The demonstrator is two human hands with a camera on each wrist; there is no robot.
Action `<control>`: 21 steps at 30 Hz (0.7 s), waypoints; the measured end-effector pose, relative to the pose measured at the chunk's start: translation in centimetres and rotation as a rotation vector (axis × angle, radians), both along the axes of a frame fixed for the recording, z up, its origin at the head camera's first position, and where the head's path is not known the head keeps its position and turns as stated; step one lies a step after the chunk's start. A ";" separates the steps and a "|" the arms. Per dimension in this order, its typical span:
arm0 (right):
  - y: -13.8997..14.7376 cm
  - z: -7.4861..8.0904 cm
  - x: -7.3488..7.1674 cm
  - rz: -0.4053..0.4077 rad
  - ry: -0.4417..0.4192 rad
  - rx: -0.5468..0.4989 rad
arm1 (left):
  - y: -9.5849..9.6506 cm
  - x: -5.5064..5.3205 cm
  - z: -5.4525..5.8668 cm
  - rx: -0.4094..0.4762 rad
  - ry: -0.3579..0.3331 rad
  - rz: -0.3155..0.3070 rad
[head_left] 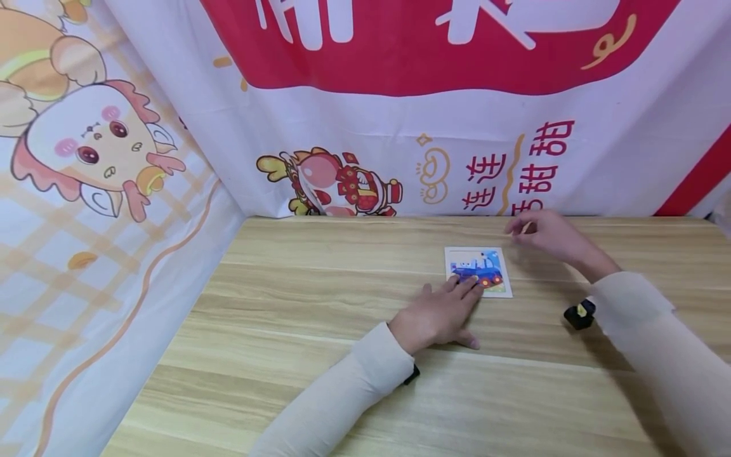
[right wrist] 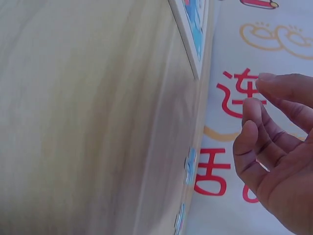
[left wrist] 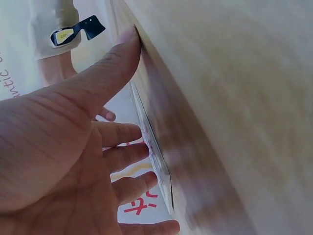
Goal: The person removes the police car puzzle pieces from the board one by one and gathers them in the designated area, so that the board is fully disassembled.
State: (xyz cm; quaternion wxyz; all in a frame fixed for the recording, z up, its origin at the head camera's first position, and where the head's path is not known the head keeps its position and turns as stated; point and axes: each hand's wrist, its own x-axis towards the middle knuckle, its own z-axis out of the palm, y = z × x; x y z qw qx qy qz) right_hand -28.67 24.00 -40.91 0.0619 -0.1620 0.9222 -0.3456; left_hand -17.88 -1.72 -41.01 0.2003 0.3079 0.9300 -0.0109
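Note:
A small square jigsaw board (head_left: 507,294) with a white border and a blue tractor picture lies flat on the wooden table. White shows along the upper left of the picture. My left hand (head_left: 440,316) rests its fingertips on the board's near left part, fingers straight and thumb spread out to the side. Above the table, right of and behind the board, hovers my right hand (head_left: 542,236), its fingers loosely bent with nothing visible between them. Two small light-blue printed pieces (right wrist: 190,165) appear at the table's surface in the right wrist view; the right hand and arm hide that spot in the head view.
The wooden table (head_left: 320,279) ends at the back against a white and red printed cloth (head_left: 365,127). Another printed cloth (head_left: 143,254) hangs along the left side. A black wrist camera mount (head_left: 579,315) sticks out by the right sleeve.

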 end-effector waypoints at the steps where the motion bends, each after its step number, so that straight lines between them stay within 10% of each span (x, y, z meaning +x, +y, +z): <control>1: -0.2 -0.1 0.0 0.006 -0.006 0.001 | 0.1 0.0 0.0 0.001 0.000 -0.003; 21: -2.7 -1.4 0.1 0.142 -0.045 -0.007 | 0.6 -0.3 0.0 0.016 -0.060 -0.010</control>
